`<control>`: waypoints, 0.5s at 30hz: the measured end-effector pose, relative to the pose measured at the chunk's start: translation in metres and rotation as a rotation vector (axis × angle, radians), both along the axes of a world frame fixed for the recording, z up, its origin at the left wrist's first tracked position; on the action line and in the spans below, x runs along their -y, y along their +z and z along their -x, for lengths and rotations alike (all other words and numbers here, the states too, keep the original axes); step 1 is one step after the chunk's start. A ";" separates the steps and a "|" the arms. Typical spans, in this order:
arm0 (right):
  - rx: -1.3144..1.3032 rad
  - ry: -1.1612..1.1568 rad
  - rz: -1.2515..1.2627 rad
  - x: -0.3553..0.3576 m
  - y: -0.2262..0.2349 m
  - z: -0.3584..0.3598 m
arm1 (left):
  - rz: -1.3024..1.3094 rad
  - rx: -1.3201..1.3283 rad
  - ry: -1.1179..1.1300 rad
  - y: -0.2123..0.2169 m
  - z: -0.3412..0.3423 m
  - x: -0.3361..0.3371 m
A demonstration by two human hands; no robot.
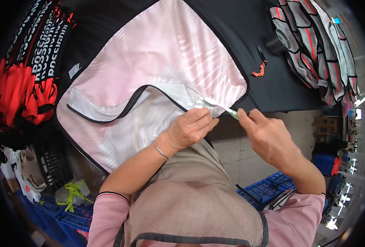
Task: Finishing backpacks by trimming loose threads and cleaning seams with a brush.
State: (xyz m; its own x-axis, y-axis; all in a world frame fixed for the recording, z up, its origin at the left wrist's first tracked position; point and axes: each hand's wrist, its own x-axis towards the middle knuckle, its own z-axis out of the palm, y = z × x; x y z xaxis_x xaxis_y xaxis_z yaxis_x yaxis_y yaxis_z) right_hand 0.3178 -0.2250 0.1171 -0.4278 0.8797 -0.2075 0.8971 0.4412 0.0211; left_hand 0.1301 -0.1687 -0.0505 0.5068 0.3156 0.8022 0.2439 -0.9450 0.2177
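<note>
A pink and white patterned cloth piece (149, 53) with black binding lies over the table's near edge and down across my lap. Part of it is folded back, showing a pale underside. My left hand (190, 128), with a bangle at the wrist, pinches a bunched bit of this cloth near its right corner. In my right hand (267, 133) is the green-and-white handle of a toothbrush (230, 112). Its white head rests against the cloth just above my left fingers; the bristles are hidden.
The table is covered in black (227, 24). Small snips (260, 52) with an orange cord lie right of the cloth. Grey cloth pieces with red stripes (310, 45) are piled farther right. Red and black bundles (30, 78) sit at left. Blue crates (265, 191) stand below.
</note>
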 end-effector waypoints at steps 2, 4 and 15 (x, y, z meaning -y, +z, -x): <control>0.000 -0.027 -0.033 -0.001 -0.007 0.011 | 0.000 0.011 -0.005 -0.002 -0.002 0.000; 0.003 -0.027 -0.142 -0.013 -0.037 0.016 | 0.001 0.020 -0.011 -0.003 -0.004 -0.001; -0.033 -0.110 -0.181 0.029 -0.048 0.015 | 0.061 0.072 -0.009 -0.008 -0.006 -0.003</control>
